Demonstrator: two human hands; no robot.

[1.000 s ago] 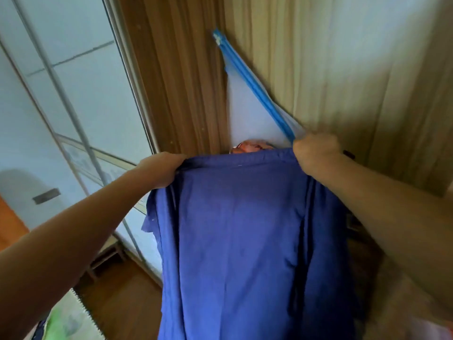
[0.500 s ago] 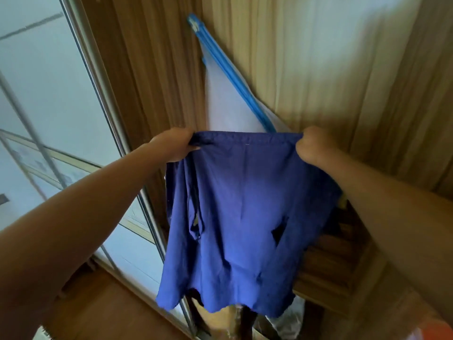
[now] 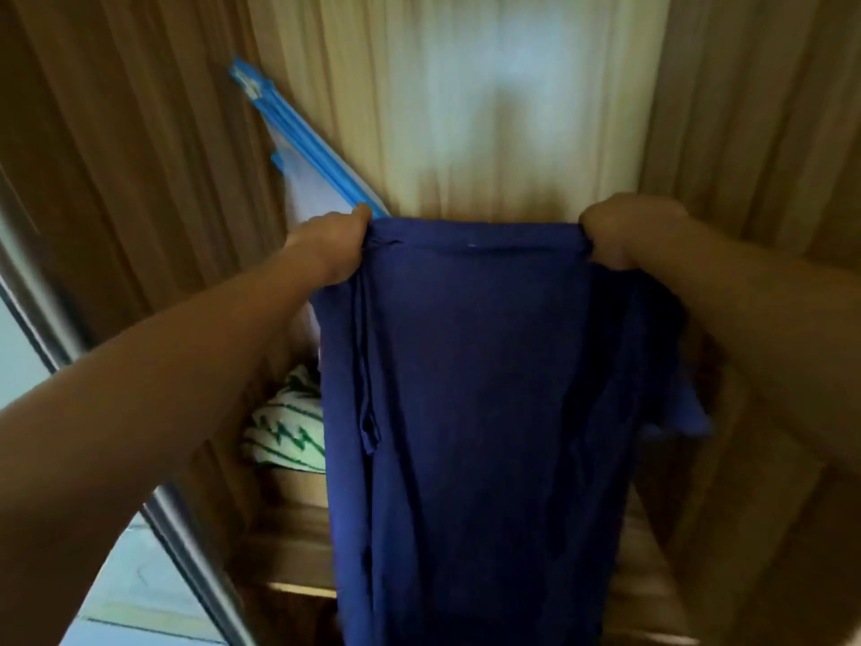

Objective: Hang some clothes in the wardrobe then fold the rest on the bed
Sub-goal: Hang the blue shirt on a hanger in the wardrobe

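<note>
Wardrobe [image 3: 140, 179]: I see its wood walls fill the view. Dark blue garment [image 3: 475, 412] hangs before its interior, top edge stretched level. Left hand [image 3: 326, 244] grips the top left corner and right hand [image 3: 624, 235] the top right, fingers curled round cloth. Blue-edged bag [image 3: 303, 142] leans at back left. Green-and-white cloth [image 3: 284, 431] lies on the left shelf [image 3: 298, 538].

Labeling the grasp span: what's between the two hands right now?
In the head view, only the top edge of the blue garment, stretched from the left hand to the right hand; the rest hangs below.
</note>
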